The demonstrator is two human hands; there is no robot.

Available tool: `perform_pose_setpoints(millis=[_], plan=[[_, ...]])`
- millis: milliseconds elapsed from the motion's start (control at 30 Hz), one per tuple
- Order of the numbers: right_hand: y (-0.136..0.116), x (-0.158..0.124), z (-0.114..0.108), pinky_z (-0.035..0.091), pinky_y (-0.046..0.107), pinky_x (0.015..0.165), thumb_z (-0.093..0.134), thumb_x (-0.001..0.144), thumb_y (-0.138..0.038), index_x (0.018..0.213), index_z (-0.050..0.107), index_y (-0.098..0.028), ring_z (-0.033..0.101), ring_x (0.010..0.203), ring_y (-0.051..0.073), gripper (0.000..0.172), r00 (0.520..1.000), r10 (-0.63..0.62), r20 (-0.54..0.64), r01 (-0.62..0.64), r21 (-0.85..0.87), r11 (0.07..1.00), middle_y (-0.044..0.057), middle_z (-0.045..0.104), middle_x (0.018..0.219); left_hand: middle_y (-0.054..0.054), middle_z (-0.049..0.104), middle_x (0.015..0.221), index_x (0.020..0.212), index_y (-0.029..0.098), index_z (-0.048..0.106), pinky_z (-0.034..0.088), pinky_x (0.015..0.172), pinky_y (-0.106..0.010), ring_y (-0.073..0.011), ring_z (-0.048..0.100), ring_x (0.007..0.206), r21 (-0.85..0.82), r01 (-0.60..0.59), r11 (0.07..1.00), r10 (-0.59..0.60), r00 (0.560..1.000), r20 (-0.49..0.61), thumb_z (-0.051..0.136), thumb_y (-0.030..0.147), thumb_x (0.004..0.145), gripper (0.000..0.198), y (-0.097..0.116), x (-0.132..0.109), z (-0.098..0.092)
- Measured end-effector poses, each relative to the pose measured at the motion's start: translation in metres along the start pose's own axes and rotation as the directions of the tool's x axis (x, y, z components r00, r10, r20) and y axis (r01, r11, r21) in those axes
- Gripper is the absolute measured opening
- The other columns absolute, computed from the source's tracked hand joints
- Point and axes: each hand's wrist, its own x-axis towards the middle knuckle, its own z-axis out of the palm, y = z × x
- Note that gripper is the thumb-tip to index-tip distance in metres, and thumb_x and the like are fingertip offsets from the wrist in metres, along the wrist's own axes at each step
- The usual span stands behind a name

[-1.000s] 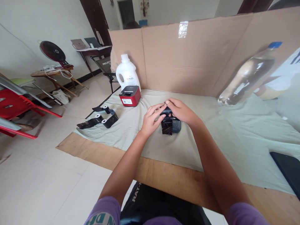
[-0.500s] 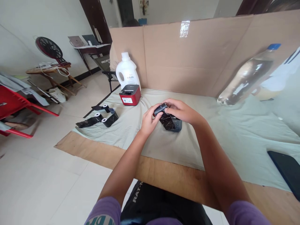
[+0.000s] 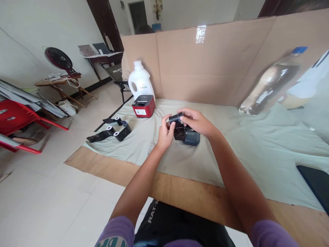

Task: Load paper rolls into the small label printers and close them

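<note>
- Gripping the left end of a glossy black cylindrical roll (image 3: pixel 175 118), the left hand (image 3: pixel 165 133) curls its fingers around it.
- Grasping the roll's right end, the right hand (image 3: pixel 194 120) steadies it near a dark grey boxy plastic device (image 3: pixel 192 138).
- Hanging below the roll: a shiny black strip (image 3: pixel 179 133).
- Lying leftward on pale green cloth (image 3: pixel 144 144): 3 black rolls with white cores (image 3: pixel 122 135).

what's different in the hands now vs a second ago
The black roll, mostly hidden before, shows between the left hand and right hand. The strip below it has shifted up and left, exposing more of the dark device. Both hands keep hold; the red box stayed put.
</note>
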Motion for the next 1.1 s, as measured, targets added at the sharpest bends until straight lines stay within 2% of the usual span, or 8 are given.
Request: perform_pose_setpoints(millis=[133, 267, 467, 633, 800, 967, 1033, 1100], plan=[[0.000, 0.001, 0.007, 0.048, 0.033, 0.077, 0.063, 0.082, -0.032, 0.102, 0.064, -0.020, 0.062, 0.081, 0.018, 0.024, 0.996, 0.034, -0.081, -0.026, 0.093, 0.995, 0.004, 0.070, 0.094, 0.005, 0.057, 0.062, 0.140, 0.021, 0.043, 0.040, 0.050, -0.021, -0.0107, 0.053, 0.052, -0.094, 0.022, 0.995, -0.025, 0.999, -0.031, 0.056, 0.050, 0.096, 0.055, -0.001, 0.000, 0.002], [0.003, 0.004, 0.013, 0.049, 0.036, 0.083, 0.068, 0.077, -0.031, 0.103, 0.065, -0.021, 0.064, 0.090, 0.020, 0.028, 0.991, 0.049, -0.128, -0.027, 0.161, 0.987, 0.005, 0.072, 0.098, 0.004, 0.061, 0.063, 0.141, 0.021, 0.041, 0.043, 0.052, -0.020, -0.0102, 0.056, 0.053, -0.206, 0.027, 0.978, -0.034, 0.999, -0.031, 0.061, 0.050, 0.093, 0.060, 0.002, -0.001, 0.004], [0.004, 0.005, 0.014, 0.049, 0.033, 0.078, 0.071, 0.073, -0.032, 0.098, 0.067, -0.021, 0.061, 0.078, 0.016, 0.028, 0.979, 0.124, -0.160, -0.075, 0.285, 0.956, 0.003, 0.071, 0.090, 0.007, 0.054, 0.058, 0.140, 0.021, 0.041, 0.039, 0.048, -0.020, -0.0088, 0.050, 0.048, -0.269, 0.048, 0.962, -0.054, 0.998, -0.017, 0.061, 0.053, 0.092, 0.061, 0.008, -0.001, 0.006], [0.000, 0.004, 0.015, 0.050, 0.032, 0.075, 0.073, 0.073, -0.038, 0.098, 0.069, -0.020, 0.063, 0.078, 0.017, 0.032, 0.969, 0.192, -0.152, -0.130, 0.347, 0.929, 0.005, 0.072, 0.092, 0.009, 0.048, 0.053, 0.146, 0.022, 0.036, 0.037, 0.047, -0.020, -0.0081, 0.046, 0.045, -0.257, 0.079, 0.963, -0.072, 0.997, 0.035, 0.061, 0.056, 0.091, 0.069, 0.003, 0.000, 0.007], [-0.003, 0.003, 0.017, 0.049, 0.030, 0.072, 0.072, 0.077, -0.043, 0.097, 0.069, -0.019, 0.064, 0.079, 0.019, 0.031, 0.965, 0.206, -0.163, -0.154, 0.282, 0.947, 0.006, 0.072, 0.091, 0.008, 0.049, 0.055, 0.143, 0.023, 0.041, 0.039, 0.047, -0.021, -0.0094, 0.048, 0.045, -0.197, 0.102, 0.975, -0.094, 0.994, 0.048, 0.060, 0.058, 0.091, 0.066, -0.003, 0.002, 0.005], [-0.004, 0.000, 0.011, 0.048, 0.030, 0.070, 0.063, 0.085, -0.050, 0.090, 0.069, -0.020, 0.063, 0.078, 0.019, 0.031, 0.980, 0.153, -0.128, -0.133, 0.151, 0.980, 0.004, 0.070, 0.085, 0.006, 0.056, 0.062, 0.122, 0.021, 0.055, 0.043, 0.051, -0.021, -0.0104, 0.056, 0.054, -0.132, 0.084, 0.988, -0.080, 0.996, 0.040, 0.068, 0.055, 0.085, 0.052, 0.000, 0.006, -0.001], [-0.004, -0.002, 0.006, 0.048, 0.031, 0.073, 0.063, 0.085, -0.047, 0.100, 0.069, -0.021, 0.063, 0.081, 0.019, 0.030, 0.990, 0.114, -0.083, -0.103, 0.132, 0.986, 0.004, 0.070, 0.091, 0.005, 0.057, 0.063, 0.115, 0.020, 0.058, 0.043, 0.052, -0.021, -0.0102, 0.056, 0.054, -0.149, 0.070, 0.986, -0.062, 0.996, 0.062, 0.070, 0.055, 0.083, 0.049, 0.001, 0.009, -0.003], [-0.003, -0.003, 0.002, 0.048, 0.032, 0.075, 0.067, 0.082, -0.040, 0.115, 0.066, -0.024, 0.061, 0.083, 0.018, 0.037, 0.999, 0.042, -0.024, -0.040, 0.089, 0.995, 0.004, 0.069, 0.100, 0.006, 0.054, 0.059, 0.107, 0.019, 0.060, 0.040, 0.049, -0.021, -0.0089, 0.051, 0.050, -0.175, 0.069, 0.982, -0.056, 0.995, 0.078, 0.068, 0.057, 0.084, 0.045, 0.000, 0.011, -0.004]])
